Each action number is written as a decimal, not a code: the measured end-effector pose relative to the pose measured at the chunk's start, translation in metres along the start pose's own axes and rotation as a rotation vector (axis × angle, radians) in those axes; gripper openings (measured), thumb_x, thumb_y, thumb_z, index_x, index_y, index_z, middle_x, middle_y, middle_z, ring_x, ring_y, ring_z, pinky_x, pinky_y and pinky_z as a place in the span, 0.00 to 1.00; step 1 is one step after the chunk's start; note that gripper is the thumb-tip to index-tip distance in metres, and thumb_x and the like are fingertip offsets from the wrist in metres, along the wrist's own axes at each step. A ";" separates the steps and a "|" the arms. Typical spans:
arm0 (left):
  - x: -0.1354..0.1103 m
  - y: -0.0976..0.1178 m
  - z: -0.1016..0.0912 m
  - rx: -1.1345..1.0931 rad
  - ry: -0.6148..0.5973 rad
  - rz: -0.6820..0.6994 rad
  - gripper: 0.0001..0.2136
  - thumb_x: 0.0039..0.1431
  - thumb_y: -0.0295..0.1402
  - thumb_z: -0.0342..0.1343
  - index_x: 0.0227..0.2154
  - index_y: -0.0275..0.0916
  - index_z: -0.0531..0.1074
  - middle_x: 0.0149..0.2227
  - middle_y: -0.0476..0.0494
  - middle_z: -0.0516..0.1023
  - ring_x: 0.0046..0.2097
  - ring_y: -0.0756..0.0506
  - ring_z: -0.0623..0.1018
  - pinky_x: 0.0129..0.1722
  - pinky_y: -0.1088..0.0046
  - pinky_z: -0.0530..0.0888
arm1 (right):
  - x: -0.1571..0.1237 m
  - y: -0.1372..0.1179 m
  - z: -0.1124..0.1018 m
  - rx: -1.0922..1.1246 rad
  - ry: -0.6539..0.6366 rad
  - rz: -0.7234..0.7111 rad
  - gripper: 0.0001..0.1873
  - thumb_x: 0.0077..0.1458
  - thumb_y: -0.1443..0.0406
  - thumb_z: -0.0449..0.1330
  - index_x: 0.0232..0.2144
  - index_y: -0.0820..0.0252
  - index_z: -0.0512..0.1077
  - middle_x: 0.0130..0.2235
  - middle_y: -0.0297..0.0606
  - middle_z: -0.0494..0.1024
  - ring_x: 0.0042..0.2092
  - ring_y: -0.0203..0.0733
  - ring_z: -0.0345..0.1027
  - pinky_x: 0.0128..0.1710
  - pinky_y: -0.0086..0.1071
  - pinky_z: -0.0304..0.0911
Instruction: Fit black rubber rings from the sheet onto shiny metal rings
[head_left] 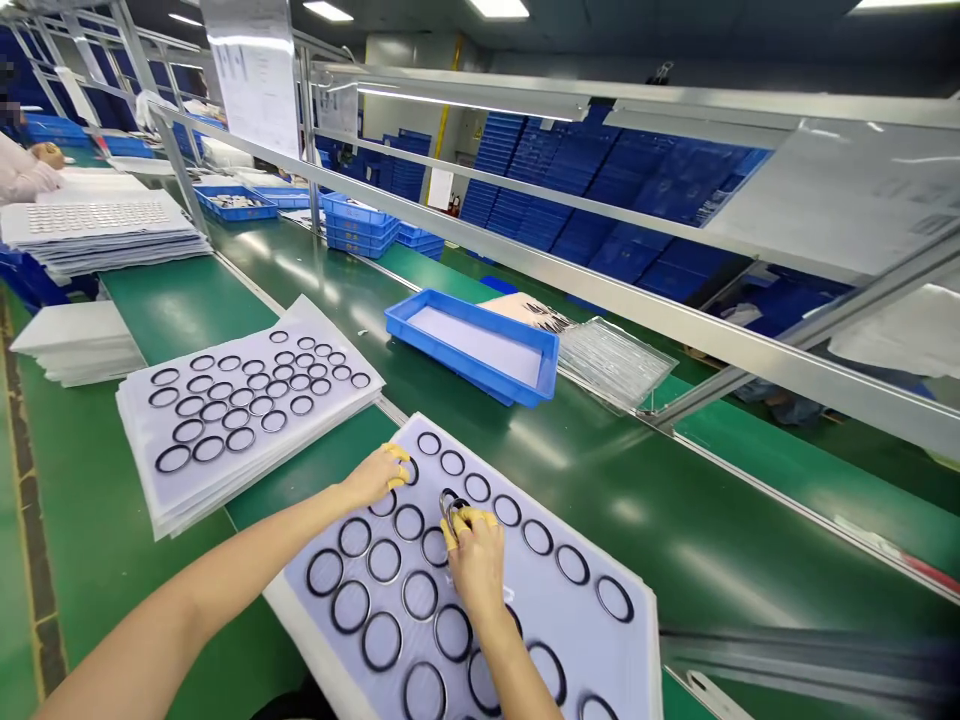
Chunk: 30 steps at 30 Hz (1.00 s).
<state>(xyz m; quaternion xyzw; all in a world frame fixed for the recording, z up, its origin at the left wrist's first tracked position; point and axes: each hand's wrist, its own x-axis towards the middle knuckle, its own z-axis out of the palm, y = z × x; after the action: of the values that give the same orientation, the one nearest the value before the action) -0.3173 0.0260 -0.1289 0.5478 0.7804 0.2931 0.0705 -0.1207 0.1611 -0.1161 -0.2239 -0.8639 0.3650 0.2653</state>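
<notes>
A lavender sheet [502,570] lies on the green bench, set out in rows with black rubber O-rings [384,561]. My right hand [474,560], with yellow finger cots, pinches one black O-ring [450,508] and holds it tilted just above the sheet. My left hand [373,477], also wearing yellow finger cots, rests on the sheet's upper left part. Its fingertips are beside a ring [410,472] that they partly cover. Nothing is held in that hand. My forearms hide part of the sheet.
To the left stands a stack of sheets with rings [247,410], with plain white sheets [75,340] beyond it. Ahead are a blue tray [472,345] and clear plastic trays [615,362]. A metal rail [600,290] runs above the bench. A co-worker's hand [49,155] shows far left.
</notes>
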 end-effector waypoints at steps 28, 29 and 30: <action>0.028 0.023 0.028 0.047 -0.180 0.204 0.06 0.58 0.28 0.55 0.36 0.39 0.77 0.52 0.39 0.72 0.61 0.35 0.61 0.57 0.54 0.62 | -0.014 0.041 -0.013 -0.333 0.142 0.212 0.33 0.57 0.45 0.47 0.32 0.66 0.79 0.41 0.62 0.78 0.47 0.64 0.63 0.47 0.55 0.51; 0.028 0.027 0.032 0.041 -0.183 0.220 0.06 0.58 0.28 0.56 0.36 0.39 0.77 0.52 0.39 0.72 0.61 0.35 0.62 0.57 0.54 0.62 | -0.017 0.042 -0.016 -0.320 0.132 0.214 0.31 0.56 0.45 0.49 0.32 0.65 0.79 0.41 0.61 0.78 0.48 0.64 0.63 0.48 0.54 0.50; 0.029 0.031 0.037 0.036 -0.187 0.236 0.07 0.57 0.28 0.57 0.37 0.39 0.77 0.51 0.38 0.72 0.60 0.35 0.62 0.56 0.54 0.62 | -0.020 0.041 -0.019 -0.301 0.118 0.217 0.30 0.55 0.45 0.51 0.32 0.63 0.80 0.41 0.58 0.79 0.48 0.64 0.63 0.48 0.54 0.51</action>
<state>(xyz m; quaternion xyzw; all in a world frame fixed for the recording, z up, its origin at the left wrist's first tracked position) -0.2875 0.0730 -0.1367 0.6617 0.7058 0.2330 0.0983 -0.0856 0.1857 -0.1416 -0.3739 -0.8624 0.2447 0.2380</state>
